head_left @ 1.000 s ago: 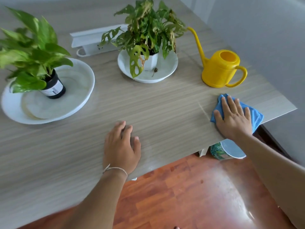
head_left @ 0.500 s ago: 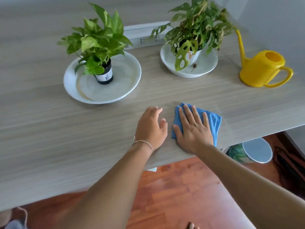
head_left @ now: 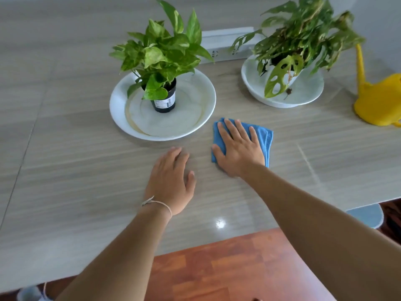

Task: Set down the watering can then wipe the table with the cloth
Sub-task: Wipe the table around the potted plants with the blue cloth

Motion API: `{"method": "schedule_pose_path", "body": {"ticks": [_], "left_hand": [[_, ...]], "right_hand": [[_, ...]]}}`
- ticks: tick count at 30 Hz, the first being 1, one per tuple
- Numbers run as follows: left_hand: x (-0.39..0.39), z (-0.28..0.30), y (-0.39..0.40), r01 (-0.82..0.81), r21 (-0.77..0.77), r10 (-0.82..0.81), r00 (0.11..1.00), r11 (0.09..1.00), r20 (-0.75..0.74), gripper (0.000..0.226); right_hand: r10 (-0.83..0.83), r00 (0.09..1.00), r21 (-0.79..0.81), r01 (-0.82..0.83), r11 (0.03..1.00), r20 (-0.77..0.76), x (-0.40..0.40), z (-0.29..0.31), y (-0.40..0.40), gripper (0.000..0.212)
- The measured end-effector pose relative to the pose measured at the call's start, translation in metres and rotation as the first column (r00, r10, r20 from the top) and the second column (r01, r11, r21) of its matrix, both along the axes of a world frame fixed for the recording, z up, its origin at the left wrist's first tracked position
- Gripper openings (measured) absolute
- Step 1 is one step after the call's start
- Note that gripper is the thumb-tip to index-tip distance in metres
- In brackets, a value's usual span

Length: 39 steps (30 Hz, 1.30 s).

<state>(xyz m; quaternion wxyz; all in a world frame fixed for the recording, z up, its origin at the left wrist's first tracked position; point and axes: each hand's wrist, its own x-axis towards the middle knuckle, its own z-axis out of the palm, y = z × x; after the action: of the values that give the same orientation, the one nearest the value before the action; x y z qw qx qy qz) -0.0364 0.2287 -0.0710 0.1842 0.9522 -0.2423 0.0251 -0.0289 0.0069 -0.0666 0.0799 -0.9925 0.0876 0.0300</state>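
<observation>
A folded blue cloth (head_left: pixel 265 137) lies on the pale wood-grain table (head_left: pixel 65 170), just right of the big white plate. My right hand (head_left: pixel 238 149) presses flat on the cloth with fingers spread and covers most of it. My left hand (head_left: pixel 171 183) rests palm-down on the bare tabletop a little left of the cloth, holding nothing. The yellow watering can (head_left: pixel 377 101) stands on the table at the far right, partly cut off by the frame edge, well apart from both hands.
A pothos in a black pot (head_left: pixel 165 101) stands on a wide white plate (head_left: pixel 191 129) just beyond my hands. A second leafy plant (head_left: pixel 303 33) sits in a white dish (head_left: pixel 308 98) at the back right. A white power strip (head_left: pixel 223 44) lies behind. The table's near edge overhangs a wooden floor (head_left: pixel 227 268).
My right hand has slid the cloth from the table's right end, near the can, leftwards to the middle and a bit further from the edge. My left hand stayed on the table.
</observation>
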Motion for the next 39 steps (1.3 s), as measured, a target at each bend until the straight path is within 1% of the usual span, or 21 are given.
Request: {"method": "schedule_pose_path", "body": {"ticks": [6,10,14,17,21,23,26,29,31,39], "left_hand": [[0.001,-0.003,0.000,0.036,-0.054,-0.035,0.999,0.998,0.030,0.046],[0.004,-0.002,0.001,0.030,-0.064,-0.029,0.999,0.997,0.017,0.045],[0.005,-0.001,0.000,0.030,-0.101,-0.028,0.999,0.994,0.025,0.044],[0.005,-0.002,0.000,0.030,-0.098,-0.027,0.999,0.995,0.038,0.044],[0.005,-0.002,0.001,0.029,-0.097,-0.025,0.999,0.995,0.035,0.045],[0.005,-0.002,0.000,0.021,-0.092,-0.018,0.999,0.996,0.032,0.045],[0.005,-0.006,0.000,0.017,-0.093,-0.015,0.999,0.996,0.029,0.045],[0.005,-0.007,0.001,0.023,-0.095,-0.020,0.999,0.995,0.033,0.047],[0.005,-0.009,0.001,0.022,-0.099,-0.019,0.999,0.995,0.034,0.047],[0.004,-0.003,0.002,0.010,-0.081,-0.010,1.000,0.997,-0.003,0.044]], "right_hand": [[-0.053,0.998,-0.009,0.053,0.999,-0.032,0.072,0.001,-0.014,0.070],[-0.043,0.999,-0.029,0.042,0.999,-0.023,0.116,0.002,-0.025,0.070],[-0.058,0.998,-0.011,0.057,0.998,-0.039,0.154,0.004,-0.038,0.079],[-0.027,0.998,-0.036,0.024,0.999,-0.059,0.175,0.003,-0.043,0.085],[0.005,0.998,-0.063,-0.009,0.998,-0.066,0.198,0.002,-0.050,0.093],[0.021,0.997,-0.064,-0.025,0.998,-0.068,0.209,0.002,-0.052,0.091],[0.034,0.998,-0.067,-0.038,0.997,-0.054,0.222,0.001,-0.057,0.082],[0.047,0.999,-0.053,-0.048,0.997,-0.019,0.230,0.001,-0.060,0.067],[0.050,0.999,-0.042,-0.050,0.998,0.000,0.233,0.000,-0.060,0.064],[0.064,0.996,-0.074,-0.067,0.995,-0.055,0.229,-0.002,-0.060,0.074]]}}
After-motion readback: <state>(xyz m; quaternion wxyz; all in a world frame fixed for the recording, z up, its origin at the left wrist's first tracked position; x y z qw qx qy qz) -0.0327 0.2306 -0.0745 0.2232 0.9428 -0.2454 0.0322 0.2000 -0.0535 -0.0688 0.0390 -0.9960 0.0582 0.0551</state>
